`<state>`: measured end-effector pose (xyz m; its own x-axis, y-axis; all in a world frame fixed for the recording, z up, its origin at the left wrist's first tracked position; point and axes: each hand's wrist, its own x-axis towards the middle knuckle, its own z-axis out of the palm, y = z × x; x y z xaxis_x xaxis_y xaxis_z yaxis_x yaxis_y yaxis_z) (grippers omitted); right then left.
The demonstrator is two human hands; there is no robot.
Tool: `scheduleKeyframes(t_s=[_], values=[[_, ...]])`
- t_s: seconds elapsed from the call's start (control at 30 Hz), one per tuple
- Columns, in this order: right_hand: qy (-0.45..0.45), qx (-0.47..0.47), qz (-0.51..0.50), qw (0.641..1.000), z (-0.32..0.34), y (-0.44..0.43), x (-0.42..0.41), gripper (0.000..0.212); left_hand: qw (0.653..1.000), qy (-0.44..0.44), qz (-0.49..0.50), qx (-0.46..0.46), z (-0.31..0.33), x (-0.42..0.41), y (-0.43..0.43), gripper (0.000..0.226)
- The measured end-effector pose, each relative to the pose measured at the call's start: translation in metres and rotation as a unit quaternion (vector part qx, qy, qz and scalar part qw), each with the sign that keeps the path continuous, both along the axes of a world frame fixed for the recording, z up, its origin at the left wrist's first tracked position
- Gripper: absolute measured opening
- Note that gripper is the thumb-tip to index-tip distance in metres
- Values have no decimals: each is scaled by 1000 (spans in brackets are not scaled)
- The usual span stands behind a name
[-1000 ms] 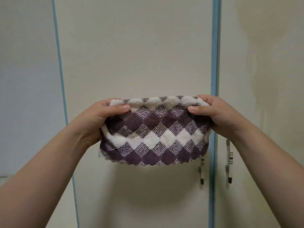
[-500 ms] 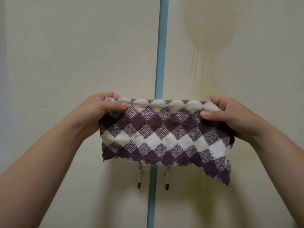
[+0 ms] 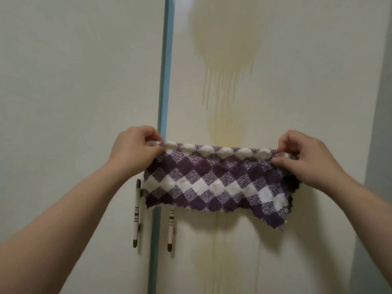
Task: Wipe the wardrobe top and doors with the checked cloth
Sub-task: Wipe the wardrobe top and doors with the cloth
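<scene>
Domestic interior, likely a bedroom; pale wardrobe doors divided by a blue strip, paired slim handles, yellowish drip stain on the right door, grey wall beside

Yellowish drip stain up high; grey wall far right

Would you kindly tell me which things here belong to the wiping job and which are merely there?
For the job: purple-and-white checked cloth, its top edge pinched by the left hand and right hand; cream wardrobe doors; yellowish drip stain on the right one.
Just there: two slim white door handles; blue vertical strip; grey wall.
</scene>
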<state>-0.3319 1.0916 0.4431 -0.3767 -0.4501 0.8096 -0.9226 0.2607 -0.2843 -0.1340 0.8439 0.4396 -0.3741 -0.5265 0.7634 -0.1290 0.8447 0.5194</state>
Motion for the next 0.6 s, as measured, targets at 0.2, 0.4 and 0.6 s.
scheduleKeyframes(t_s=[0.2, 0.4, 0.6], values=[[338, 4, -182, 923, -3, -26, -16, 13, 973, 12, 179, -143, 4, -34, -2, 6], [430, 3, -346, 834, -11, -38, -12, 20, 920, 55, 224, -318, -8, -50, -11, 16], [288, -45, -314, 903, -30, -57, -2, 9, 935, -63, 212, -278, -7, -52, 9, 14]])
